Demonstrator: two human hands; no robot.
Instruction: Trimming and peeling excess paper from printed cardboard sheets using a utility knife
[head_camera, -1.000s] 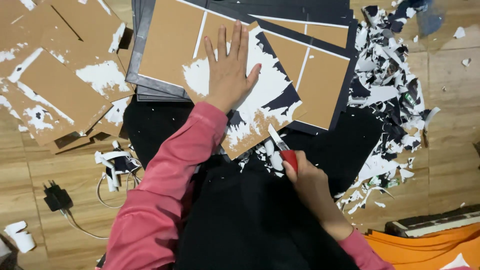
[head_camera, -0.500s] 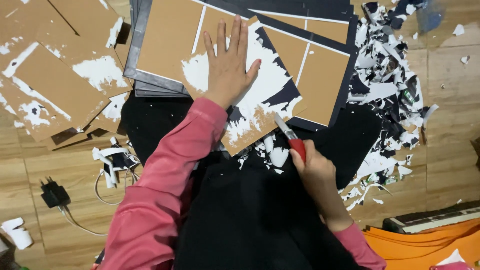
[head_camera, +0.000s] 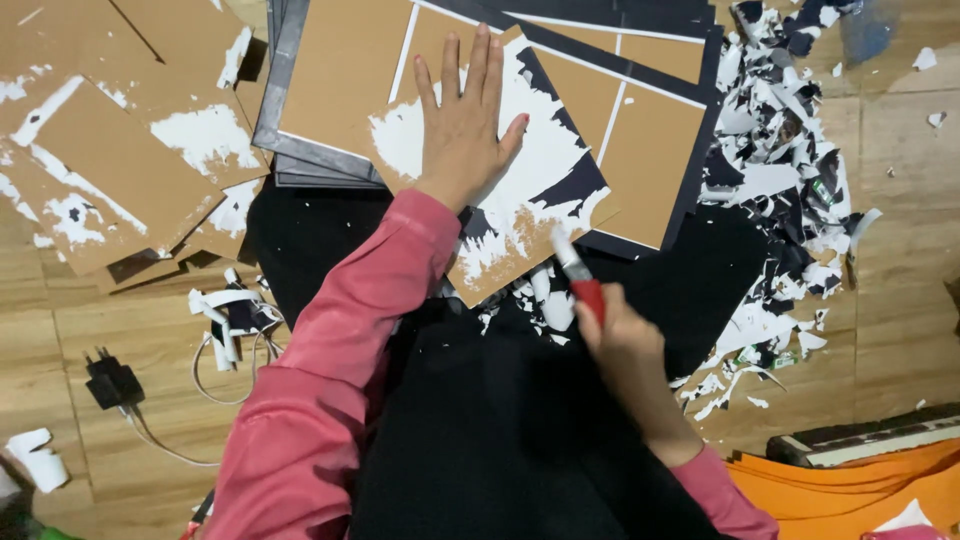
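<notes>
Head view: left hand (head_camera: 462, 135) presses flat on half-scraped cardboard (head_camera: 520, 190); right hand (head_camera: 625, 335) grips red scraper (head_camera: 580, 280); white patches remain.

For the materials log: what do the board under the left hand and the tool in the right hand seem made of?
Board: probably cardboard, matte brown where a white-and-black paper facing is scraped off. Tool: pale, likely metal blade in a glossy red handle, probably plastic.
</notes>
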